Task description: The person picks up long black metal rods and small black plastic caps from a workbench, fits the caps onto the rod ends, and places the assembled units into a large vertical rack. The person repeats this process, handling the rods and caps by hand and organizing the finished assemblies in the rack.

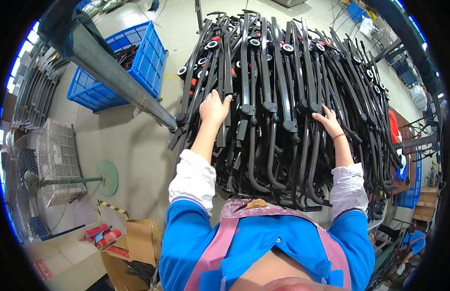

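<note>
A dense pile of black tubular metal frames (285,92) lies in front of me, their long tubes running away from me. Many have round black joints and white-ringed discs, some with red parts. My left hand (214,110) is at the left part of the pile, over the tubes, thumb and a finger apart. My right hand (330,123) lies by a round black joint (315,107) farther right, its fingers spread and touching or nearly touching it. The undersides of both hands are hidden, and neither visibly lifts a frame.
A blue plastic crate (154,63) with dark parts stands at the far left, behind a slanting grey post (113,72). Nearer left are a standing fan (40,182), red fire extinguishers (108,237) and a cardboard box (142,237). Another person (415,242) is at the lower right.
</note>
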